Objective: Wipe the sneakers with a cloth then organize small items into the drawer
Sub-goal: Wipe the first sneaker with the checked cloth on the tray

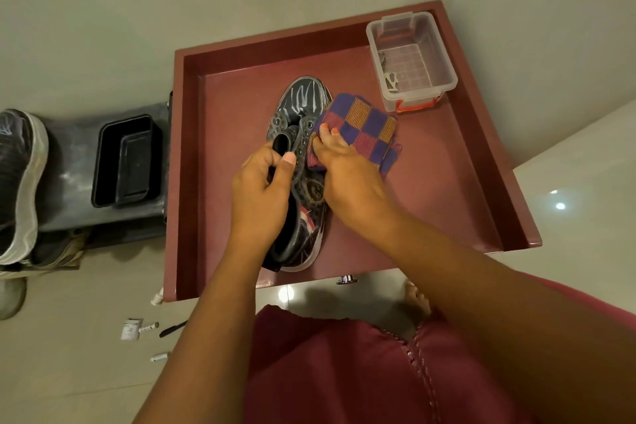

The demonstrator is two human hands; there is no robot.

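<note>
A single head-worn view is given, aimed steeply downward from close above the open drawer [192,182] and the floor [86,372].

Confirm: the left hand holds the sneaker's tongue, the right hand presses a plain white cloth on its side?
Not quite. The head view shows the cloth is checkered purple and orange, not plain white. The rest stands: left hand holds the sneaker tongue, right hand presses the cloth.
</note>
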